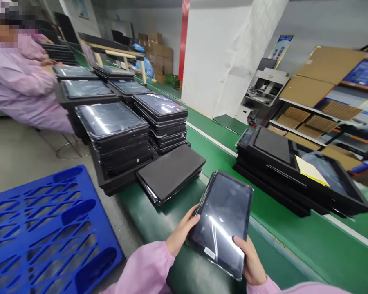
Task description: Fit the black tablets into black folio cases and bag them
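I hold a black tablet-like panel in clear plastic wrap (223,220) above the green conveyor belt (272,228). My left hand (181,233) grips its left edge, thumb on top. My right hand (252,263) grips its near right corner, by a small white label. A short pile of similar black panels (171,171) lies on the belt just beyond my left hand. Both of my sleeves are pink.
Tall stacks of wrapped panels (116,132) line the belt's left side. Black trays with a yellow sheet (294,171) lie on the right. A blue plastic pallet (46,232) is on the floor at left. A person in pink (21,81) works far left; cardboard shelves (319,106) stand right.
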Motion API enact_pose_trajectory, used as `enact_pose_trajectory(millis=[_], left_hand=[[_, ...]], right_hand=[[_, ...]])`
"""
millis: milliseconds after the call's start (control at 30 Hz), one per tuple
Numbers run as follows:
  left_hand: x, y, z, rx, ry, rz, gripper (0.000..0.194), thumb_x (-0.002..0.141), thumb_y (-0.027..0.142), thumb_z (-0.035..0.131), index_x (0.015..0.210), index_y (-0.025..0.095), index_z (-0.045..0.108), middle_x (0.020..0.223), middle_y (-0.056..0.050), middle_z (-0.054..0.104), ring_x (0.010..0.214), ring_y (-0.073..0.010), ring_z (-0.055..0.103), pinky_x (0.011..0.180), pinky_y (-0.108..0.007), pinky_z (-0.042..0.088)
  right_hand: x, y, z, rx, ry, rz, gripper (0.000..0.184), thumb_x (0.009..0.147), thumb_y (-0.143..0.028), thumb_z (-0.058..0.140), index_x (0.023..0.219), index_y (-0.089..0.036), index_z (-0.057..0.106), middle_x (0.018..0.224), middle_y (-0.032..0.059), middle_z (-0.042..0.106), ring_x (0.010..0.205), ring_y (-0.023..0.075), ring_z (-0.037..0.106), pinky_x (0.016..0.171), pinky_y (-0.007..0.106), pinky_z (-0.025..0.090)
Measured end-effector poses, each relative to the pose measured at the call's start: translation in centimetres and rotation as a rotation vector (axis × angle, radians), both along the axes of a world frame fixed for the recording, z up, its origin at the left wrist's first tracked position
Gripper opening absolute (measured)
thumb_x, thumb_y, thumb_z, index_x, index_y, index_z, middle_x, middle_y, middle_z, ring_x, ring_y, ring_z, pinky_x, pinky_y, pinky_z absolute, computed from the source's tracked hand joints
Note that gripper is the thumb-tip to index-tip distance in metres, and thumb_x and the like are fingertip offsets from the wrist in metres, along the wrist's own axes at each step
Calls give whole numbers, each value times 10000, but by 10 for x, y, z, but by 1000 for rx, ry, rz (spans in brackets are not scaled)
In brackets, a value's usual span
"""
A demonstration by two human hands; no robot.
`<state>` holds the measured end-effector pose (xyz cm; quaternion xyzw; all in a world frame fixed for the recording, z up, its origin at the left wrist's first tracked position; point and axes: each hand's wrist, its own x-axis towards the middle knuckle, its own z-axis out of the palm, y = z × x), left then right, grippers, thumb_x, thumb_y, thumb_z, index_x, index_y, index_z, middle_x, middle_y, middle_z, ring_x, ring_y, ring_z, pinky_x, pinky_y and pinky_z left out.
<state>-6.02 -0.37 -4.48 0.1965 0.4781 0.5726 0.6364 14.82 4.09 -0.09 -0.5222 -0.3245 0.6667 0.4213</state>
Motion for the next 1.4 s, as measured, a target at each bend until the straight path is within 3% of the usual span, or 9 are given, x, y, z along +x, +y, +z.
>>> enact_pose_trajectory(millis=[267, 467, 633, 733, 833, 1000, 1167, 1267, 1400], left_hand=[[8, -6, 7, 43, 374, -26, 819, 732, 598, 664, 1471, 276, 521, 1557, -6, 492, 1508, -318, 331, 1261, -401, 253], [-28, -15, 78, 160, 671, -146, 860, 784, 543, 613, 1544, 202, 401, 1477, -103, 581, 1383, -333, 513, 1183, -456, 391], [-123, 28, 131, -81, 1387, 272, 690, 889, 476, 423, 1475, 117, 479, 1449, -148, 594, 1355, -325, 534, 1177, -460, 361], [-159, 57, 141, -397, 1651, 21, 599, 843, 471, 540, 1292, 88, 643, 1374, -229, 632, 1304, -412, 565, 1096, -507, 426], [-168, 69, 143, -507, 1737, -169, 506, 831, 505, 596, 1128, 112, 713, 1257, -241, 695, 1213, -433, 625, 1019, -488, 472], [-170, 70, 161, -384, 1638, -49, 366, 773, 522, 675, 941, 197, 673, 1110, -139, 753, 1070, -334, 697, 875, -346, 523], [-153, 71, 173, -198, 1157, -8, 321, 753, 482, 683, 922, 215, 626, 826, -28, 749, 819, -256, 714, 721, -326, 550], [-124, 68, 158, -58, 944, 36, 396, 785, 479, 648, 1078, 213, 641, 1037, -55, 773, 1010, -259, 706, 869, -348, 551], [-78, 64, 113, 13, 745, 45, 439, 805, 488, 615, 1146, 217, 667, 1339, -82, 689, 1297, -279, 584, 1096, -369, 434]], right_hand=[[5, 4, -12, -127, 69, 44, 350, 465, -407, 919, 719, -230, 756, 779, 65, 797, 766, 346, 763, 732, 430, 607], [3, 18, 7, -161, 144, 154, 284, 544, -424, 900, 664, -225, 736, 663, 49, 764, 642, 297, 746, 710, 432, 618], [-62, 42, 35, -90, 348, 300, 283, 576, -358, 873, 767, -194, 745, 778, 66, 798, 799, 311, 768, 792, 431, 625], [-104, 50, 46, -50, 414, 309, 304, 599, -378, 842, 804, -185, 728, 686, 48, 770, 834, 325, 768, 779, 436, 633], [-130, 51, 49, -29, 446, 286, 348, 565, -372, 857, 820, -186, 709, 718, 44, 774, 862, 317, 764, 768, 407, 636], [-136, 46, 50, -15, 445, 253, 376, 524, -366, 873, 800, -191, 685, 715, 41, 767, 837, 308, 759, 728, 382, 629], [-112, 40, 56, 17, 415, 218, 423, 505, -405, 866, 825, -185, 698, 820, 63, 793, 853, 316, 753, 744, 390, 611], [-84, 38, 61, 54, 386, 166, 469, 498, -393, 878, 885, -178, 723, 855, 57, 799, 822, 292, 747, 716, 357, 594], [-38, 31, 62, 97, 286, 80, 541, 494, -350, 903, 974, -165, 736, 898, 61, 800, 747, 243, 726, 686, 324, 568]])
